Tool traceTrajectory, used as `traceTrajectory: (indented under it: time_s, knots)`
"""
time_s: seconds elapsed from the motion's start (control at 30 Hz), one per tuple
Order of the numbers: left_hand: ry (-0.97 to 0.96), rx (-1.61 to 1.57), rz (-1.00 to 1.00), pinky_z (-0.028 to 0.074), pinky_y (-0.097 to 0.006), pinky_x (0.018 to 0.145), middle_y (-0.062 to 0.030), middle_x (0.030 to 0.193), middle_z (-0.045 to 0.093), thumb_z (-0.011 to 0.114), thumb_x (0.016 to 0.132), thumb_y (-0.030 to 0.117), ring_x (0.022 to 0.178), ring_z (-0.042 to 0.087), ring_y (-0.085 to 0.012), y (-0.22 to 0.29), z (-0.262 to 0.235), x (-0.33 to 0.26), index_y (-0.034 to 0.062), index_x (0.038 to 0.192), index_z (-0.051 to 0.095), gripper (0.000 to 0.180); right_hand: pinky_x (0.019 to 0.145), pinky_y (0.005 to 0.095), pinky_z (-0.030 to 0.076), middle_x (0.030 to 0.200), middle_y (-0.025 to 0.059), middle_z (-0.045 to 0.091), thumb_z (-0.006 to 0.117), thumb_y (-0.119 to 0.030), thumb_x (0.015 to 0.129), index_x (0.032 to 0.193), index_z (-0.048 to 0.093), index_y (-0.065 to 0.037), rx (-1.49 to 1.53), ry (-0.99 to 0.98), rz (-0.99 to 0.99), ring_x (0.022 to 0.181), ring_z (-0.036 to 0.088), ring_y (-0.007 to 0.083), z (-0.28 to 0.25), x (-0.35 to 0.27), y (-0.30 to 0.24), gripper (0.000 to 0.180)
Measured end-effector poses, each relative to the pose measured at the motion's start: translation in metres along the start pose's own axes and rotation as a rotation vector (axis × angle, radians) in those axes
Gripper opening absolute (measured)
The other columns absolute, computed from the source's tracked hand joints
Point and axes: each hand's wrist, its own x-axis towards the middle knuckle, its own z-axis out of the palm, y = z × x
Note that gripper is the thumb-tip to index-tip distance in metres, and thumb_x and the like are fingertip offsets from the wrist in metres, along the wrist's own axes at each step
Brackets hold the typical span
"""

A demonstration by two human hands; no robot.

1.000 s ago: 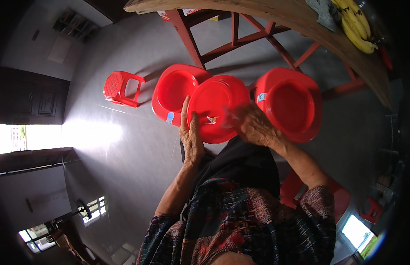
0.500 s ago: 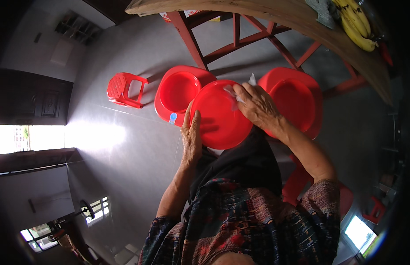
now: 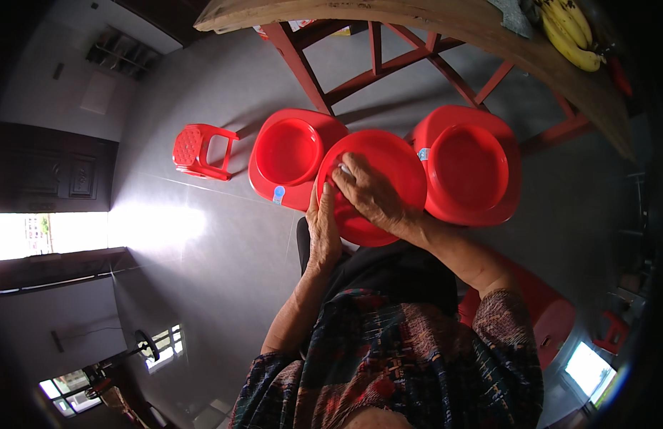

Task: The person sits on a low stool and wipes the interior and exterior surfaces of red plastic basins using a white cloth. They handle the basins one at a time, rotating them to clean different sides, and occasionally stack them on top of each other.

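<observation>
A round red plastic basin [image 3: 394,168] is held over my lap, its inside facing up. My left hand [image 3: 323,232] grips its left rim, thumb on the inner side and fingers mostly hidden beneath. Inside the basin, toward the upper left, my right hand [image 3: 373,196] presses down with curled fingers on a white tissue [image 3: 343,169], of which just a bit shows. In front of me to the left, a red basin [image 3: 288,151] rests on a red plastic stool [image 3: 263,184]. Another red basin [image 3: 467,168] sits on a similar stool [image 3: 508,129] to the right.
A small red stool [image 3: 191,150] stands on the grey floor at the left. Ahead is a wooden table [image 3: 424,20] on reddish legs, with bananas [image 3: 569,34] at its right end. A red seat [image 3: 553,325] lies behind my right arm. Light enters through a doorway at the left.
My right hand has moved with the tissue from the basin's upper right rim to its left inner side. The held basin has shifted slightly right, my left hand with it.
</observation>
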Motion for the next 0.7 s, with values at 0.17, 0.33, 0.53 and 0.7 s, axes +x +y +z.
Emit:
traceTrajectory:
  time_s: [0.17, 0.33, 0.53, 0.7]
  knots:
    - [0.022, -0.027, -0.003, 0.044, -0.03, 0.089, -0.0088, 0.114, 0.057, 0.043, 0.098, 0.036, 0.103, 0.054, -0.0161, 0.005, 0.0, 0.0, -0.0008, 0.125, 0.049, 0.046, 0.064, 0.0349, 0.047, 0.091, 0.0133, 0.049, 0.056, -0.009, 0.078, 0.089, 0.058, -0.003, -0.355, -0.126, 0.063, 0.082, 0.054, 0.0257, -0.01, -0.002, 0.02, 0.014]
    - [0.091, 0.073, 0.067, 0.045, -0.03, 0.086, -0.0088, 0.11, 0.058, 0.042, 0.098, 0.037, 0.1, 0.054, -0.0162, -0.01, -0.003, 0.005, -0.001, 0.124, 0.049, 0.046, 0.07, 0.0389, 0.046, 0.097, 0.022, 0.05, 0.055, -0.012, 0.077, 0.092, 0.061, -0.002, -0.311, -0.278, 0.168, 0.088, 0.052, 0.0303, -0.023, -0.039, 0.004, 0.019]
    - [0.017, 0.138, 0.006, 0.04, -0.031, 0.095, -0.0142, 0.121, 0.056, 0.041, 0.098, 0.042, 0.111, 0.051, -0.0188, -0.009, -0.01, 0.0, -0.0004, 0.134, 0.042, 0.056, 0.071, 0.041, 0.048, 0.084, 0.0235, 0.057, 0.057, -0.004, 0.072, 0.092, 0.05, -0.002, 0.195, -0.533, 0.069, 0.076, 0.058, 0.0359, -0.024, -0.051, -0.028, 0.021]
    - [-0.021, -0.174, -0.141, 0.046, -0.032, 0.088, -0.0084, 0.11, 0.057, 0.03, 0.098, 0.053, 0.097, 0.057, -0.0196, -0.029, -0.019, -0.002, 0.0027, 0.122, 0.048, 0.058, 0.073, 0.0406, 0.049, 0.089, 0.0184, 0.059, 0.054, -0.002, 0.081, 0.101, 0.051, -0.001, 1.26, -0.233, 0.634, 0.085, 0.058, 0.0353, -0.017, 0.001, -0.034, 0.02]
